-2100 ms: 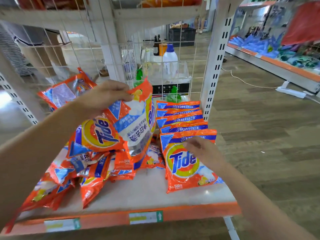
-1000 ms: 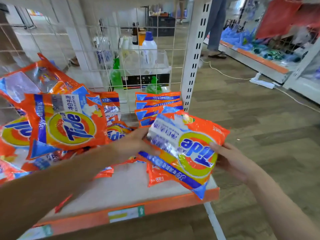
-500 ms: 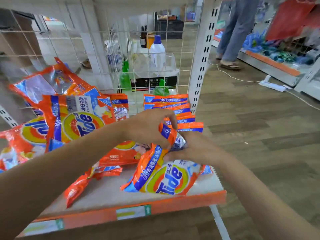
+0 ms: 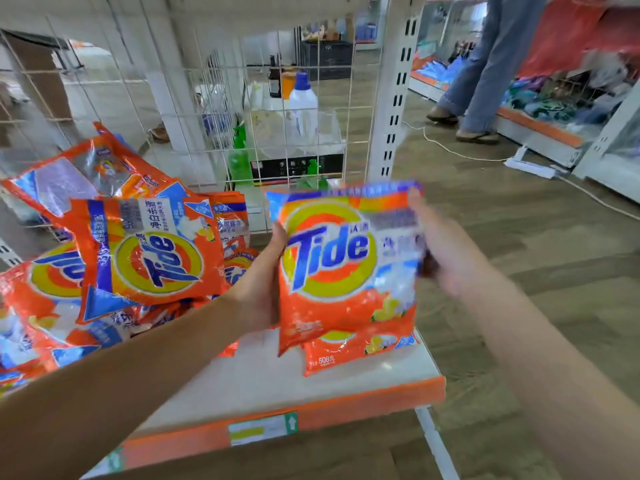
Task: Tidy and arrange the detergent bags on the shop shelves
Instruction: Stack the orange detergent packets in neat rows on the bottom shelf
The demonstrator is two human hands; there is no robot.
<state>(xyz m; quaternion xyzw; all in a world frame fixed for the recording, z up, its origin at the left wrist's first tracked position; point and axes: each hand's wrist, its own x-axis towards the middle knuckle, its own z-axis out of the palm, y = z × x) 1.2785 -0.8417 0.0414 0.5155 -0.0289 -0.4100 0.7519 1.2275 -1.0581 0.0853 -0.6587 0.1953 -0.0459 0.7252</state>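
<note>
An orange Tide detergent bag [image 4: 343, 261] is held upright, label facing me, above the right end of the shelf [image 4: 277, 382]. My left hand [image 4: 263, 285] grips its left edge and my right hand [image 4: 446, 244] grips its upper right edge. Beneath it, the bottom of a neat stack of bags [image 4: 360, 348] shows on the shelf. A loose heap of the same bags [image 4: 138, 258] lies jumbled over the left half of the shelf, some tilted against the wire grid.
A white wire grid [image 4: 287, 116] backs the shelf, beside a slotted upright post [image 4: 394, 98]. Bottles [image 4: 303, 98] stand behind the grid. A person's legs [image 4: 485, 71] are on the wooden floor at far right, near another shelf [image 4: 540, 129] and a power cable [image 4: 460, 150].
The bag was turned from a crumpled, sideways hold low over the shelf to upright, label forward, and raised. The person at the back right has stepped further into view.
</note>
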